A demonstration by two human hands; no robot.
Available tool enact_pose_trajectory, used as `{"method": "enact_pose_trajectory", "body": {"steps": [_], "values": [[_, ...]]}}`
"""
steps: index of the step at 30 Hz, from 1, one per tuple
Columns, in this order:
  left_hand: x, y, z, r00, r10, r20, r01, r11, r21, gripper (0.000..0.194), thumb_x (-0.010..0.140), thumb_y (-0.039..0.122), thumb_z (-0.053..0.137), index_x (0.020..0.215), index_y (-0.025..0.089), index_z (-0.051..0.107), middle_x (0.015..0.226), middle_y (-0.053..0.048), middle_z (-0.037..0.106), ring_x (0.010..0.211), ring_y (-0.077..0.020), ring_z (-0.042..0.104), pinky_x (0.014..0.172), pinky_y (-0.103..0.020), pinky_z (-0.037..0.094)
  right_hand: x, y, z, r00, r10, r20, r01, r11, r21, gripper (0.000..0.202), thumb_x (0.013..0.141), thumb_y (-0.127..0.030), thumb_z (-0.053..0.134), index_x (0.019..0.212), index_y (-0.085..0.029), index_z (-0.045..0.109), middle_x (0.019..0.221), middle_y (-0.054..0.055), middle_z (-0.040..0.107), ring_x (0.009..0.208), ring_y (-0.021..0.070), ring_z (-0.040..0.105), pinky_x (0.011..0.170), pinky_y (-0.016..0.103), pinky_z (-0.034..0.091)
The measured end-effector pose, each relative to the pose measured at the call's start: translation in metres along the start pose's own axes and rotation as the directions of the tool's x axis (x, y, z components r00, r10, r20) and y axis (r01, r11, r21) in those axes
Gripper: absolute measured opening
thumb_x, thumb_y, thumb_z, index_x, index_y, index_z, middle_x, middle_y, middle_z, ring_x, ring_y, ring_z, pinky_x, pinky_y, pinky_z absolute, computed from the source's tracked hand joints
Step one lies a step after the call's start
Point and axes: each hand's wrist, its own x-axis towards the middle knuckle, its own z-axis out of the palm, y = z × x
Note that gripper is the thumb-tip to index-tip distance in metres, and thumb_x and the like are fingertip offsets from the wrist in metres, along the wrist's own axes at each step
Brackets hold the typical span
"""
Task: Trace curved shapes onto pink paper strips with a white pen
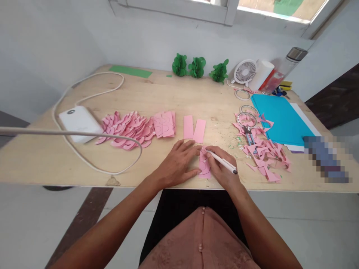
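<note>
- Drawing outlines looks like the step; pink cut-outs [134, 130] heap left of the fingers of the left hand [177, 162].
- Left hand: fingers spread, thumb apart, at marked strip's [206, 170] left edge.
- Marked strip: between both hands' fingers; blank strips [188, 127] just beyond left fingertips.
- Right hand [224, 166]: fingers pinching pen [227, 164]; next stroke probably needs strip steady.
- Scraps [263, 155]: right of right fingers.

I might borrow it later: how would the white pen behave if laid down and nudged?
The white pen looks slim and rounded, so it may roll. Its straight barrel suggests it's stiff, and its smooth-looking surface might be slippery.
</note>
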Motion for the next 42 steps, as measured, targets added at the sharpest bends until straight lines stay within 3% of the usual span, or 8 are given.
{"method": "enact_pose_trajectory", "body": {"steps": [16, 34, 42], "values": [[-0.0018, -0.0008, 0.0002, 0.999, -0.003, -0.033, 0.003, 1.0, -0.005, 0.03, 0.084, 0.035, 0.06, 0.108, 0.02, 0.054, 0.133, -0.008, 0.057, 0.134, -0.029, 0.039, 0.114, -0.052, 0.026, -0.0014, 0.002, 0.0021, 1.0, 0.009, -0.012, -0.008, 1.0, 0.007, 0.021, 0.091, -0.026, 0.047, 0.103, -0.023, 0.064, 0.096, 0.004, 0.072, 0.086, 0.018, 0.067, 0.08, 0.028, 0.05], [-0.0014, -0.0005, -0.0004, 1.0, 0.004, -0.008, -0.004, 1.0, 0.012, 0.037, 0.084, 0.036, 0.059, 0.116, 0.019, 0.052, 0.136, -0.008, 0.054, 0.135, -0.0284, 0.036, 0.114, -0.051, 0.025, -0.0021, 0.0001, 0.001, 0.999, 0.034, 0.001, -0.034, 0.999, 0.028, 0.02, 0.091, -0.027, 0.048, 0.102, -0.023, 0.064, 0.093, 0.004, 0.072, 0.083, 0.0183, 0.066, 0.078, 0.028, 0.049], [-0.0022, -0.0007, 0.0005, 1.0, 0.01, 0.001, -0.01, 0.999, 0.054, 0.037, 0.084, 0.037, 0.059, 0.115, 0.018, 0.053, 0.136, -0.007, 0.054, 0.135, -0.0291, 0.036, 0.115, -0.051, 0.024, -0.0003, -0.0008, -0.0012, 0.994, 0.105, 0.009, -0.105, 0.98, 0.167, 0.02, 0.09, -0.03, 0.049, 0.1, -0.022, 0.065, 0.09, 0.003, 0.071, 0.08, 0.0167, 0.065, 0.073, 0.027, 0.05]]}}
